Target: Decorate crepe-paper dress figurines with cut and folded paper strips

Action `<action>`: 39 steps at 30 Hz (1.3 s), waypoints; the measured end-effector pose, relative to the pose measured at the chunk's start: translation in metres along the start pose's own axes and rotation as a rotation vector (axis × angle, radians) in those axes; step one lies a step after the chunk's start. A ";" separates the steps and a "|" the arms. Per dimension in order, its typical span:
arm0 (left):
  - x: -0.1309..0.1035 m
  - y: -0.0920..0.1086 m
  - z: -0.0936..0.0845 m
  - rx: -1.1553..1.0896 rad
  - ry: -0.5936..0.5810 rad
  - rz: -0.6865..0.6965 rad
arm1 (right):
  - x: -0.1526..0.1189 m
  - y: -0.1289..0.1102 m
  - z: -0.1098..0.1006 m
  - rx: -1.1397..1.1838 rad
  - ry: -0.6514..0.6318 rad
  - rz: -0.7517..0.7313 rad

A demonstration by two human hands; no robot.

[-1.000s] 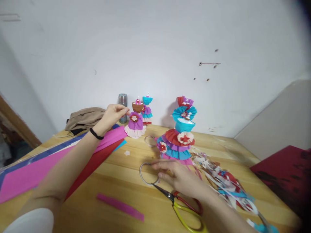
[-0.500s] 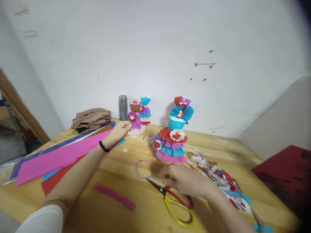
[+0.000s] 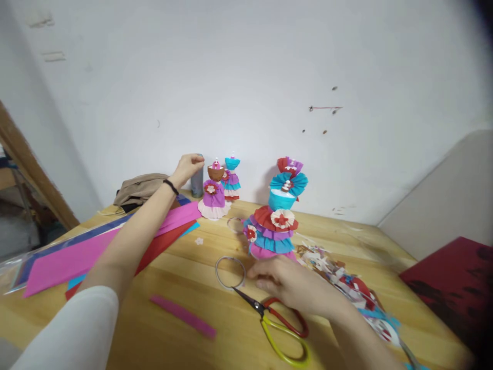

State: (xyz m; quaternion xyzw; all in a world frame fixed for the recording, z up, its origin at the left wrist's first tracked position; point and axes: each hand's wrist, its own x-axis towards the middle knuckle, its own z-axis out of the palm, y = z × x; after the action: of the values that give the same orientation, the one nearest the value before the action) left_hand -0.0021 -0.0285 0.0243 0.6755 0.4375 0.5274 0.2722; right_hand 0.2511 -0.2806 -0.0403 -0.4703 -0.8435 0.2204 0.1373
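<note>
Raised in front of the grey bottle (image 3: 197, 182), my left hand (image 3: 189, 167) has its fingers pinched together; anything between them is too small to tell. It is just left of a small paper dress with a brown top (image 3: 214, 194). My right hand (image 3: 275, 277) hovers or rests low before the large tiered paper dress (image 3: 275, 231), its fingers curled and their tips partly hidden. Below it lie scissors with red and yellow handles (image 3: 265, 311). A thin ring (image 3: 230, 272) is left of that hand, and a pink paper strip (image 3: 183, 315) lies nearer the front.
Coloured paper sheets (image 3: 73, 254) cover the table's left side, with brown cloth (image 3: 140, 189) behind. Another small dress (image 3: 232, 177) stands by the wall. Paper scraps (image 3: 346, 280) are heaped on the right, near a red box (image 3: 454, 282).
My left hand has risen from beside the small dress's skirt to the height of its top, in front of the bottle. My right hand has barely moved.
</note>
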 end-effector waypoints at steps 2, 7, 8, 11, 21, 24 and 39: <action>0.019 0.007 -0.001 0.023 -0.081 -0.001 | 0.011 -0.013 -0.018 0.009 0.087 0.003; 0.040 0.025 0.002 0.117 -0.311 0.009 | 0.085 -0.041 -0.084 -0.156 0.540 0.037; 0.043 0.027 0.004 0.142 -0.350 0.018 | 0.105 -0.043 -0.097 -0.208 0.594 0.053; 0.051 0.031 0.009 0.218 -0.452 0.034 | 0.162 -0.039 -0.125 -0.298 0.625 0.117; 0.070 0.024 0.016 0.353 -0.599 0.044 | 0.239 0.002 -0.122 -0.321 0.500 0.244; 0.070 0.023 0.016 0.354 -0.599 0.053 | 0.246 0.004 -0.119 -0.326 0.491 0.249; 0.064 0.030 0.005 0.276 -0.606 0.037 | 0.251 0.013 -0.120 -0.348 0.546 0.214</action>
State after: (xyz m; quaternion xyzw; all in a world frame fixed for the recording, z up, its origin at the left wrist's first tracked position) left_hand 0.0161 0.0138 0.0781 0.8398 0.3919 0.2432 0.2862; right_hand 0.1828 -0.0311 0.0636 -0.6141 -0.7464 -0.0479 0.2520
